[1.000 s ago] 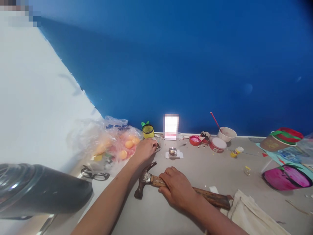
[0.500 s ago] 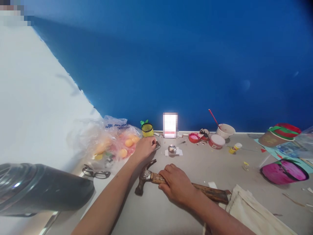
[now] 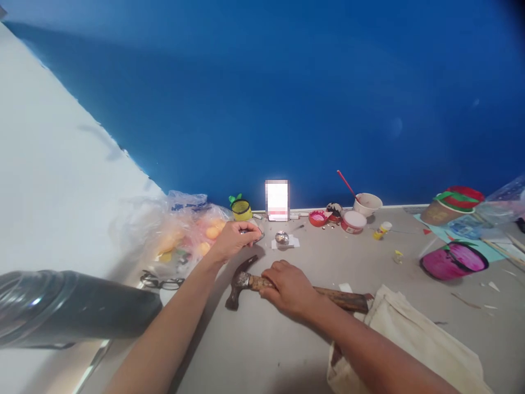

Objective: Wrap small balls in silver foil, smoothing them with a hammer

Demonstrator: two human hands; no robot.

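My right hand (image 3: 289, 287) is wrapped round the wooden handle of a claw hammer (image 3: 338, 298), low over the tabletop. The hammer's metal head (image 3: 238, 284) points left, beneath my left forearm. Further back, my left hand (image 3: 237, 241) is closed in a pinch close to the table; something small and dark shows at its fingertips, too little of it to name. Just right of those fingers, a shiny silver ball (image 3: 282, 237) rests on a piece of white paper (image 3: 293, 242).
Plastic bags with orange balls (image 3: 192, 230) lie left, near glasses (image 3: 162, 281) and a large dark cylinder (image 3: 74, 306). Along the wall stand a yellow cup (image 3: 241, 210), a lit screen (image 3: 278, 201) and a white bowl (image 3: 368, 205). A pink cup (image 3: 455, 261) and cream cloth (image 3: 410, 334) are right.
The view has shifted slightly, so most things appear further left and higher. My left hand has turned, with its thumb and fingers now more visible. My right hand keeps its grip on the hammer.
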